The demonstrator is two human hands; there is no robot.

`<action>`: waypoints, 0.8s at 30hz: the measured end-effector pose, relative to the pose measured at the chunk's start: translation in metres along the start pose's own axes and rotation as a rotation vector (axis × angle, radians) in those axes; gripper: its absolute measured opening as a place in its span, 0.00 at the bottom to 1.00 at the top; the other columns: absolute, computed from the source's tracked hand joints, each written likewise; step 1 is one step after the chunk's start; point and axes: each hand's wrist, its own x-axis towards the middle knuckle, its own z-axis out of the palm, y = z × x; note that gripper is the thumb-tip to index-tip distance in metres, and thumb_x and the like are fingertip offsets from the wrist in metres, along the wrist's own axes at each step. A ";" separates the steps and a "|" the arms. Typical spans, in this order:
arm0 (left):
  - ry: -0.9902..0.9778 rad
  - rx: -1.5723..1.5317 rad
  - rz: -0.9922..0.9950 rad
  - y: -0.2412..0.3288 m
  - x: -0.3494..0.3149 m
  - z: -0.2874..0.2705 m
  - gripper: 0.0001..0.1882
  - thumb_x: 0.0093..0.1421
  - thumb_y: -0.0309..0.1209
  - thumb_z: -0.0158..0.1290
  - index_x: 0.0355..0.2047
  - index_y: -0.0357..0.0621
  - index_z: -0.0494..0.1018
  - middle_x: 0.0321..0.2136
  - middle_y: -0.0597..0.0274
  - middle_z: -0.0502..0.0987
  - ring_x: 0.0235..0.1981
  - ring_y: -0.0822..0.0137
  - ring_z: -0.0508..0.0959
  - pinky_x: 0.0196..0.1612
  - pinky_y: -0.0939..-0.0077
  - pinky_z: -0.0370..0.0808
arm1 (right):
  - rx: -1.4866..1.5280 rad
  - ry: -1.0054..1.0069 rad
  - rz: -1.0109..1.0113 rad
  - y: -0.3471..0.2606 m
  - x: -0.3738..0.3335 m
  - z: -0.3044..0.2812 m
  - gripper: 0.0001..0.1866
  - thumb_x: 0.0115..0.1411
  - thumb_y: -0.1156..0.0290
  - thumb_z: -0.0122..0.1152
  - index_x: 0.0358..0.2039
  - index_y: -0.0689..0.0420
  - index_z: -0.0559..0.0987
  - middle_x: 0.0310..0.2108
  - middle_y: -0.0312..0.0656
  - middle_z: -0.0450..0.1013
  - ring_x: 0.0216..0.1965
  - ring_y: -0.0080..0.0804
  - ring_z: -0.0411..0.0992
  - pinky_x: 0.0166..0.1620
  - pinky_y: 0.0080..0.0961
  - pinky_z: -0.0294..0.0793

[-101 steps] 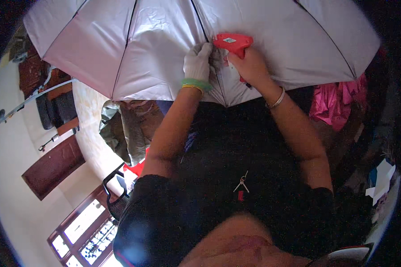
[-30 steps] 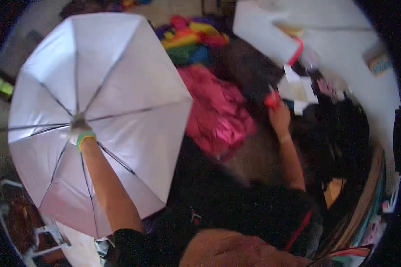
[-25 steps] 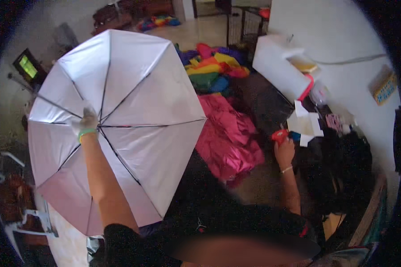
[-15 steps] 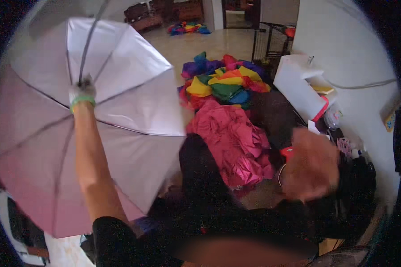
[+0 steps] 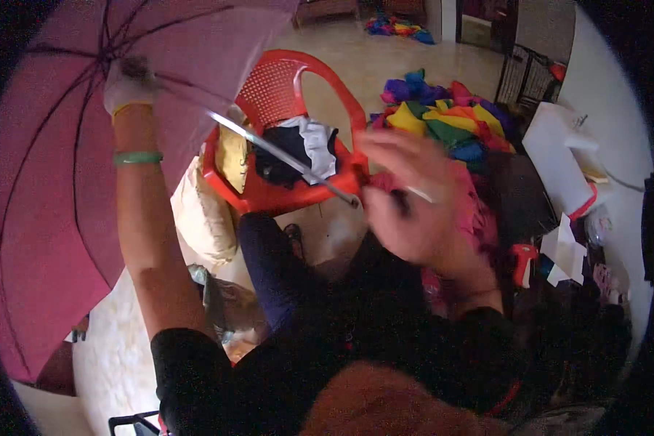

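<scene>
An open pink umbrella (image 5: 54, 167) fills the left of the view, its dark ribs and inner side showing. My left hand (image 5: 129, 86), in a pale glove with bare wrist and a green bangle, is closed on it near the hub where the ribs meet. From there the metal umbrella shaft (image 5: 269, 147) slants down to the right, and no handle shows on its end. Beside that end, my right hand (image 5: 414, 200) is raised with thumb and fingers apart, slightly blurred. It wears a ring and appears to hold nothing.
A red plastic chair (image 5: 269, 207) holds dark and white cloth, with a pale sack (image 5: 205, 218) beside it. To the right lie crumpled pink fabric (image 5: 479, 214) and a rainbow-coloured fabric heap (image 5: 450, 123). A white box-like object (image 5: 556, 156) and a red tool (image 5: 523, 263) are further right.
The umbrella has tilted so its shaft points toward my right side. My right hand has moved left and up to the shaft's end. The red chair has come into view.
</scene>
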 end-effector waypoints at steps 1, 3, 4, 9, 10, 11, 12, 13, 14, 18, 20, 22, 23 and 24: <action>-0.022 -0.287 -0.115 0.001 -0.008 -0.006 0.09 0.59 0.34 0.47 0.34 0.45 0.72 0.26 0.59 0.74 0.26 0.63 0.73 0.30 0.73 0.71 | -0.037 -0.077 0.206 0.001 -0.014 0.037 0.25 0.50 0.64 0.59 0.46 0.63 0.70 0.40 0.50 0.70 0.42 0.48 0.69 0.45 0.38 0.68; -0.056 -0.891 -0.339 0.024 -0.015 -0.016 0.08 0.60 0.35 0.46 0.34 0.45 0.71 0.22 0.64 0.71 0.21 0.70 0.69 0.26 0.80 0.69 | -0.041 -0.237 0.273 0.016 -0.055 0.083 0.20 0.55 0.63 0.58 0.45 0.59 0.72 0.36 0.52 0.71 0.39 0.50 0.69 0.43 0.38 0.68; -0.075 -1.186 -0.444 0.031 -0.020 -0.024 0.08 0.61 0.35 0.46 0.34 0.44 0.70 0.20 0.66 0.69 0.19 0.74 0.67 0.24 0.83 0.67 | 0.170 -0.438 0.418 0.020 -0.080 0.108 0.19 0.57 0.62 0.54 0.47 0.58 0.71 0.33 0.51 0.72 0.36 0.50 0.70 0.39 0.37 0.69; 0.210 -0.709 -0.513 0.093 -0.066 -0.024 0.12 0.61 0.37 0.46 0.29 0.42 0.72 0.19 0.65 0.70 0.21 0.74 0.68 0.24 0.81 0.67 | 0.704 -0.615 0.741 -0.023 -0.091 0.112 0.14 0.61 0.64 0.47 0.41 0.61 0.69 0.30 0.55 0.71 0.33 0.53 0.71 0.37 0.42 0.68; 0.275 -0.588 -0.529 0.101 -0.070 -0.026 0.13 0.61 0.38 0.47 0.28 0.42 0.73 0.18 0.65 0.71 0.21 0.74 0.69 0.24 0.81 0.66 | 0.733 -0.611 0.751 -0.025 -0.093 0.113 0.13 0.62 0.64 0.46 0.40 0.60 0.69 0.29 0.54 0.71 0.33 0.52 0.71 0.36 0.42 0.68; 0.278 -0.588 -0.531 0.104 -0.072 -0.029 0.13 0.61 0.38 0.47 0.28 0.42 0.73 0.18 0.65 0.71 0.21 0.74 0.69 0.24 0.81 0.66 | 0.762 -0.606 0.763 -0.026 -0.094 0.115 0.12 0.63 0.64 0.45 0.40 0.60 0.69 0.29 0.54 0.71 0.33 0.52 0.71 0.36 0.41 0.68; 0.333 -0.226 -0.461 0.106 -0.073 -0.031 0.14 0.61 0.39 0.47 0.27 0.42 0.73 0.18 0.65 0.71 0.21 0.73 0.69 0.25 0.79 0.67 | 0.760 -0.608 0.765 -0.026 -0.093 0.117 0.12 0.63 0.64 0.45 0.40 0.60 0.69 0.29 0.54 0.71 0.33 0.52 0.71 0.36 0.41 0.68; 0.386 0.142 -0.380 0.107 -0.075 -0.035 0.15 0.60 0.40 0.47 0.26 0.42 0.74 0.17 0.64 0.71 0.22 0.72 0.70 0.25 0.77 0.68 | 0.799 -0.573 0.738 -0.028 -0.093 0.121 0.12 0.63 0.65 0.45 0.40 0.59 0.70 0.25 0.47 0.69 0.28 0.39 0.68 0.32 0.35 0.67; 0.391 0.146 -0.382 0.100 -0.075 -0.042 0.15 0.60 0.40 0.47 0.26 0.42 0.74 0.17 0.64 0.71 0.22 0.72 0.70 0.25 0.77 0.68 | 0.837 -0.537 0.712 -0.030 -0.092 0.125 0.11 0.64 0.65 0.44 0.39 0.58 0.71 0.21 0.39 0.67 0.23 0.26 0.66 0.27 0.28 0.66; 0.258 0.006 -0.441 0.085 -0.069 -0.055 0.16 0.61 0.41 0.47 0.33 0.40 0.74 0.25 0.60 0.74 0.28 0.66 0.73 0.32 0.76 0.70 | 0.773 -0.581 0.683 -0.032 -0.083 0.136 0.11 0.64 0.65 0.44 0.39 0.58 0.70 0.19 0.38 0.64 0.20 0.25 0.63 0.26 0.27 0.64; 0.192 -0.212 -0.536 0.087 -0.071 -0.050 0.16 0.61 0.40 0.47 0.36 0.39 0.73 0.30 0.58 0.76 0.31 0.65 0.74 0.34 0.77 0.71 | 0.875 -0.512 0.660 -0.030 -0.094 0.141 0.10 0.64 0.65 0.42 0.38 0.58 0.69 0.20 0.37 0.62 0.20 0.24 0.62 0.25 0.25 0.63; -0.049 -1.067 -0.509 0.085 -0.076 -0.051 0.17 0.63 0.41 0.45 0.40 0.38 0.71 0.37 0.56 0.75 0.38 0.63 0.74 0.38 0.75 0.73 | 0.836 -0.533 0.676 -0.029 -0.100 0.135 0.11 0.64 0.66 0.42 0.39 0.58 0.70 0.21 0.39 0.64 0.22 0.27 0.64 0.27 0.27 0.64; -0.063 -1.089 -0.502 0.077 -0.076 -0.059 0.17 0.63 0.41 0.45 0.40 0.38 0.71 0.37 0.56 0.75 0.38 0.63 0.74 0.38 0.75 0.73 | 0.805 -0.552 0.686 -0.029 -0.100 0.131 0.11 0.64 0.66 0.41 0.39 0.58 0.70 0.23 0.41 0.66 0.24 0.31 0.66 0.29 0.28 0.66; 0.037 -1.186 -0.593 0.064 -0.075 -0.076 0.17 0.63 0.41 0.45 0.40 0.38 0.71 0.38 0.56 0.75 0.39 0.63 0.74 0.39 0.74 0.73 | 0.787 -0.540 0.677 -0.030 -0.095 0.128 0.11 0.64 0.66 0.41 0.39 0.58 0.70 0.23 0.41 0.66 0.24 0.31 0.66 0.29 0.28 0.66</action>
